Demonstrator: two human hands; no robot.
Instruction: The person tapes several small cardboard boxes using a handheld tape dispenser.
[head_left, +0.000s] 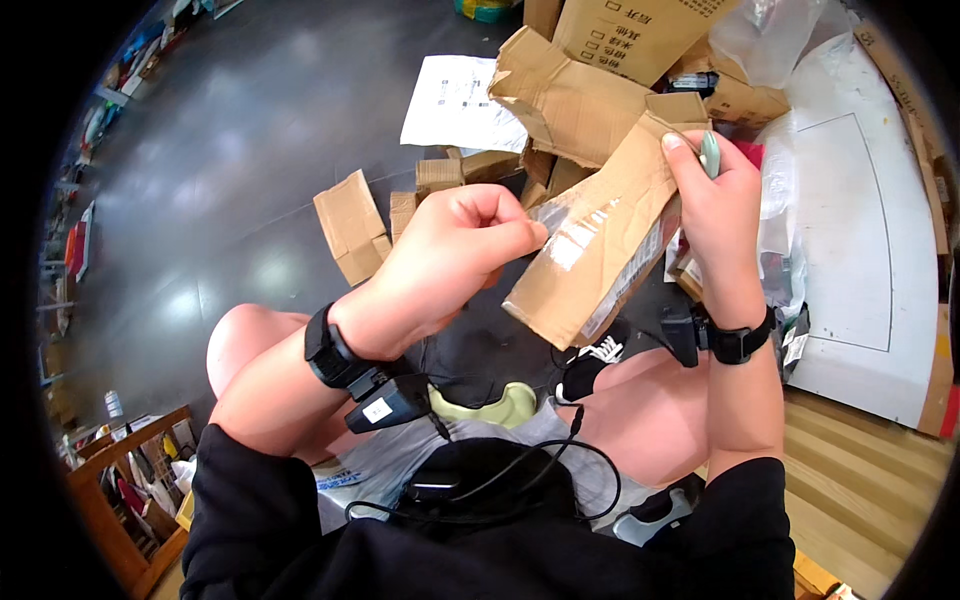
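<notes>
A cardboard box (600, 217) with clear packing tape on its top face is held up, tilted, before me. My right hand (712, 187) grips its upper right end and also has a small pale green tool (709, 154) between thumb and fingers; what kind of tool cannot be told. My left hand (472, 255) is at the box's left edge, thumb and forefinger pinched on a loose piece of clear tape (551, 217). A printed label on the box's side is partly visible.
Torn cardboard (577, 97) and a white plastic mailer (461, 101) lie on the dark floor beyond. A flattened cardboard piece (349, 225) lies to the left. A white panel (862, 240) stands at right, near clear plastic wrap. Cables cross my lap.
</notes>
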